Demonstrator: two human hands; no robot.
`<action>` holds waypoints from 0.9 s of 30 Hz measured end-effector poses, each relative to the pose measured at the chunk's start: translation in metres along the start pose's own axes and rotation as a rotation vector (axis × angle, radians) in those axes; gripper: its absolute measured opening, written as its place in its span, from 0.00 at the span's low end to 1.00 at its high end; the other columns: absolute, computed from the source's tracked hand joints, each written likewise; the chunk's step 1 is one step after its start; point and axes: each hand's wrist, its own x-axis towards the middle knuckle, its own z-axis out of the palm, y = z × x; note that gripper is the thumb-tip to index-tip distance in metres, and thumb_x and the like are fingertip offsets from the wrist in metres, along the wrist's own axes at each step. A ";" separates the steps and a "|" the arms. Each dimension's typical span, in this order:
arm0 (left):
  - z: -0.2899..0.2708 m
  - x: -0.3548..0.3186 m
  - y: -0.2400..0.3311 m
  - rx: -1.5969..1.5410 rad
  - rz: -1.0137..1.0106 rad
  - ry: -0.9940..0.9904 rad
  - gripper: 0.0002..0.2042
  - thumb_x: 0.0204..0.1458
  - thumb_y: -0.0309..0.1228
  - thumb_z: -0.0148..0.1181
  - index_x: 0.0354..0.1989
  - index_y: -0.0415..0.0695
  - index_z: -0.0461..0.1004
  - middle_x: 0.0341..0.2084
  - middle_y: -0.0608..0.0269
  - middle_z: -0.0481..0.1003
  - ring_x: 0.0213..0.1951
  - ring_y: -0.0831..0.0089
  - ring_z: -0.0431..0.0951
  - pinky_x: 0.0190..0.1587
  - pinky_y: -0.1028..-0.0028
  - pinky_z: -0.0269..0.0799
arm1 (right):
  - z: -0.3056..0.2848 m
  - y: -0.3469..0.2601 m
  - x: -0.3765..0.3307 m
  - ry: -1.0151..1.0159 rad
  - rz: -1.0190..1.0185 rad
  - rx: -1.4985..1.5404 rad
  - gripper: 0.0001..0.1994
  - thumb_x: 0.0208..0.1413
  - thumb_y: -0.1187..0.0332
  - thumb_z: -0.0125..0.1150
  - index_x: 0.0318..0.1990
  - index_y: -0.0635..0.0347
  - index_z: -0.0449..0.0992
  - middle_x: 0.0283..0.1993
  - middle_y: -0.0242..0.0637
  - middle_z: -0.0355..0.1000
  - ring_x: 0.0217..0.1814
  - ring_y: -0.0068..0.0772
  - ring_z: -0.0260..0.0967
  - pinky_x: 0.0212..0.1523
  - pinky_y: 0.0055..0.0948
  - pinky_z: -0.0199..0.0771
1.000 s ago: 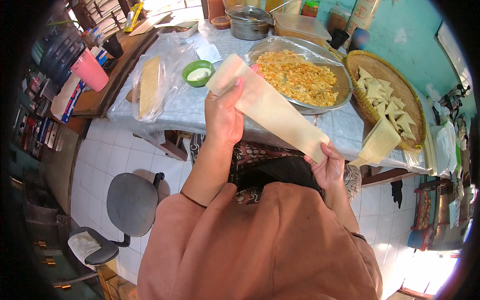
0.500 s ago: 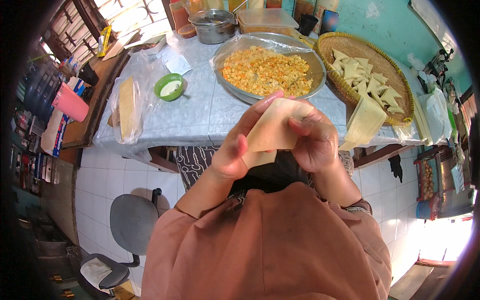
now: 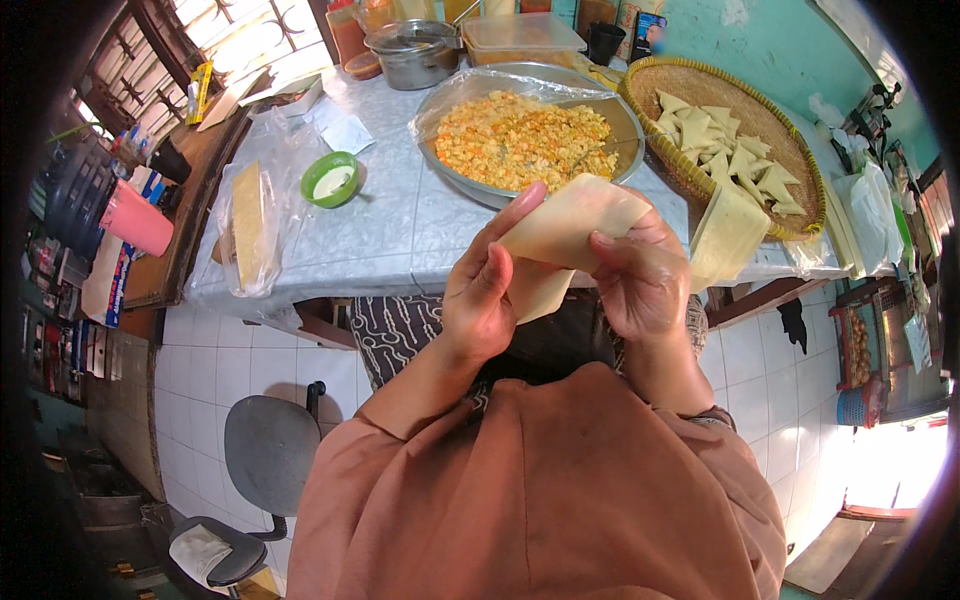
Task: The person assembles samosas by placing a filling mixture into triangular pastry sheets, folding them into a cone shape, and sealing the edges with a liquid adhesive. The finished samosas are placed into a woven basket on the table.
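Observation:
Just in front of the table edge, both my hands hold a pale pastry wrapper (image 3: 578,218), a folded strip with one end hanging lower. My right hand (image 3: 645,280) pinches its right side, thumb on top. My left hand (image 3: 482,305) supports the left side, thumb raised and fingers partly behind the sheet. Beyond them sits a metal bowl (image 3: 634,150) of yellow-orange crumbly filling (image 3: 525,140), partly covered with clear plastic. On the right, a round woven tray (image 3: 765,112) carries several folded triangular pastries (image 3: 725,140). Loose wrapper sheets (image 3: 728,238) lie over its near rim.
A green bowl (image 3: 312,188) with white paste stands left of the filling. Further left, a plastic bag (image 3: 250,235) holds more wrapper strips. A lidded pot (image 3: 415,68) and a plastic box (image 3: 525,35) line the back. A grey chair (image 3: 272,450) is on the floor at left.
The wrapper has shifted slightly right and been turned, its folded end now swung to the right. My left thumb has lifted upright. The view has shifted a little.

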 end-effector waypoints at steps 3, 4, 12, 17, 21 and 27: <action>0.006 0.001 0.002 -0.139 -0.030 0.026 0.28 0.59 0.45 0.39 0.61 0.36 0.50 0.56 0.53 0.60 0.57 0.65 0.62 0.58 0.65 0.57 | 0.006 0.000 -0.002 0.040 -0.060 -0.055 0.18 0.47 0.79 0.53 0.49 0.67 0.66 0.43 0.39 0.70 0.44 0.29 0.68 0.44 0.25 0.68; 0.006 0.001 0.002 -0.142 -0.046 0.044 0.28 0.59 0.45 0.39 0.61 0.36 0.50 0.56 0.52 0.61 0.56 0.64 0.62 0.58 0.65 0.58 | 0.010 0.000 -0.002 0.052 -0.091 -0.061 0.18 0.47 0.80 0.53 0.49 0.67 0.66 0.43 0.39 0.70 0.43 0.28 0.68 0.42 0.24 0.68; 0.005 0.005 0.007 -0.322 -0.296 0.150 0.31 0.56 0.51 0.41 0.60 0.38 0.55 0.53 0.51 0.63 0.53 0.59 0.66 0.57 0.61 0.59 | -0.006 0.007 0.000 -0.045 -0.497 -0.840 0.10 0.45 0.78 0.55 0.37 0.62 0.73 0.34 0.37 0.70 0.36 0.33 0.66 0.37 0.26 0.65; 0.000 0.008 0.008 -0.532 -0.390 0.137 0.33 0.55 0.53 0.40 0.59 0.36 0.53 0.55 0.46 0.61 0.54 0.56 0.65 0.58 0.60 0.58 | -0.003 0.010 0.002 -0.081 -0.972 -1.412 0.10 0.31 0.74 0.59 0.27 0.55 0.72 0.31 0.34 0.70 0.34 0.38 0.65 0.34 0.32 0.65; -0.007 0.011 0.008 -0.643 -0.418 0.064 0.33 0.56 0.52 0.38 0.60 0.35 0.51 0.56 0.42 0.58 0.57 0.53 0.62 0.59 0.58 0.56 | -0.004 0.018 0.002 -0.150 -1.196 -1.549 0.10 0.22 0.70 0.58 0.21 0.51 0.72 0.30 0.27 0.70 0.35 0.34 0.65 0.31 0.33 0.64; -0.012 0.015 0.010 -0.624 -0.391 0.139 0.27 0.57 0.46 0.40 0.57 0.37 0.55 0.54 0.44 0.62 0.57 0.56 0.62 0.59 0.60 0.56 | -0.008 0.033 0.002 -0.173 -1.237 -1.606 0.09 0.20 0.68 0.57 0.19 0.49 0.71 0.30 0.25 0.70 0.35 0.33 0.65 0.30 0.31 0.63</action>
